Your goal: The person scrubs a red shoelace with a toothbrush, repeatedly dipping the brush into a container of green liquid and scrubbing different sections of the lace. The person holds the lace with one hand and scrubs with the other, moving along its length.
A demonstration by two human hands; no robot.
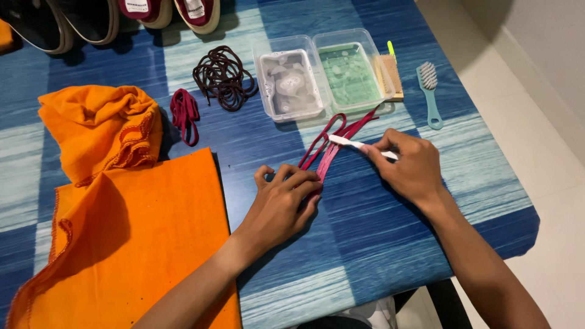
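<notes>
My left hand presses flat on the near end of a dark red shoelace that lies stretched on the blue tablecloth. My right hand grips a small white brush, whose head rests on the lace. The lace's far loops reach toward two clear plastic tubs, one with cloudy grey water and one with green water.
A coiled dark brown lace and a folded red lace lie left of the tubs. Orange cloths cover the left side. A wooden brush and a teal brush lie at right. Shoes line the far edge.
</notes>
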